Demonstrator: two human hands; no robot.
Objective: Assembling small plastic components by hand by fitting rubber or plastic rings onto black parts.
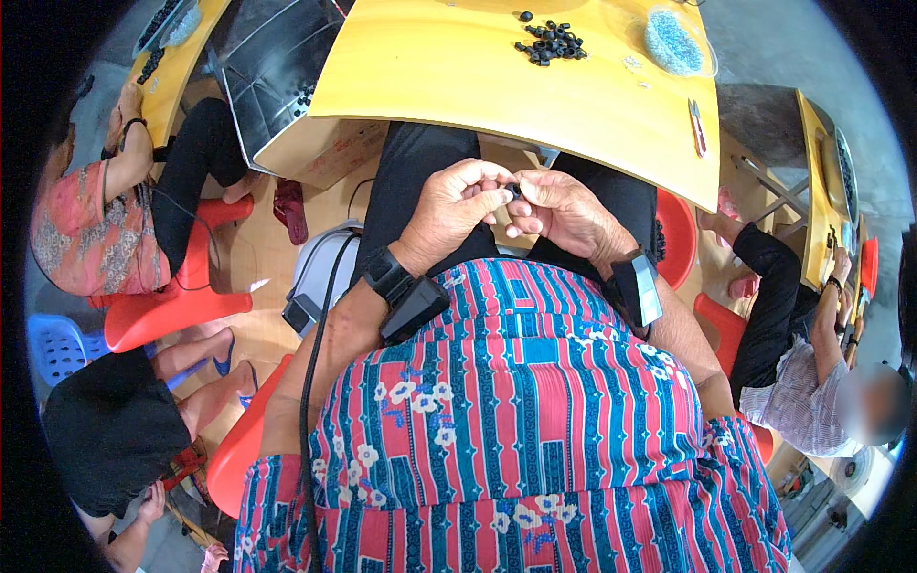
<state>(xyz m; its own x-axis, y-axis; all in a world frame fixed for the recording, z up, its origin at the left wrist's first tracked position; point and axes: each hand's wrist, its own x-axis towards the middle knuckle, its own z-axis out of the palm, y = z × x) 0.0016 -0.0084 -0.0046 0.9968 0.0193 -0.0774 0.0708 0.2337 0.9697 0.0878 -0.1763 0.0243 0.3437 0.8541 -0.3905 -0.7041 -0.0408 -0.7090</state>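
The small black cap-like piece (514,191) is between the fingertips of both hands, above the lap and just before the near edge of the yellow table (430,76). The left hand (453,205) holds it from one side in a narrow pinch of thumb and forefinger; the right hand (565,206) pinches it from the other side, also with thumb and forefinger nearly closed, while its other fingers are curled below. Only a short dark part of the piece shows in the gap between the fingertips, and it seems about as wide as it is long, so I cannot tell which way it points or how its long axis lies. The ends of the piece are covered by the fingers. Ahead of the fingers, well apart from them, there is a pile of black pieces (554,44) on the table; they overlap, and single shapes are hard to separate. Farther to the right of the fingers lie the red-handled snips (698,132), pointing roughly away from the person, and beyond these is a heap of pale blue bits (674,40), too fine to make out one by one. The far side of the table is cut off.
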